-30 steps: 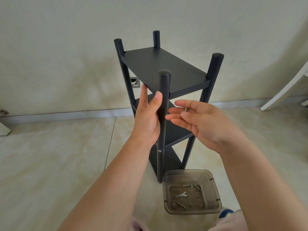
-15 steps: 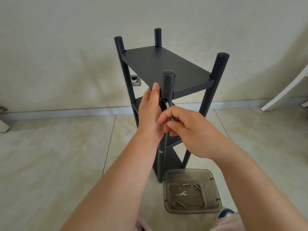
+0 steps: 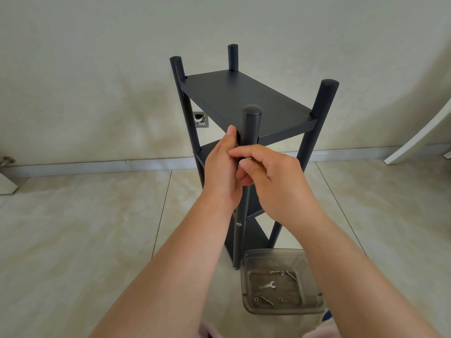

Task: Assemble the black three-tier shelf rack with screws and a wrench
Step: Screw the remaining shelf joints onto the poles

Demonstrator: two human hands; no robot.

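- The rack [image 3: 246, 103] stands upright on the tiled floor [image 3: 80, 230], just in front of the wall [image 3: 97, 69], with its four posts rising above the top shelf.
- Your left hand [image 3: 220, 172] grips the near post [image 3: 251, 125] just under the top shelf, thumb up along the post's left side, fingers wrapped round behind it.
- Your right hand [image 3: 271, 176] is curled against the same post, touching your left hand. Thumb and forefinger pinch a small silvery piece [image 3: 249, 159] at the post; it is too hidden to say whether it is a screw.
- Lower on the near post a silver screw head [image 3: 239, 224] shows beside the middle shelf.
- A clear tray [image 3: 280, 281] sits on the floor just right of the near post's foot. In it lie a small wrench [image 3: 267, 285], some loose screws [image 3: 266, 300] and little rings or nuts.
- A white chair leg [image 3: 419, 137] leans in at the right edge, near the skirting.
- On the wall behind the rack, low down, is a small metal plate [image 3: 201, 120].
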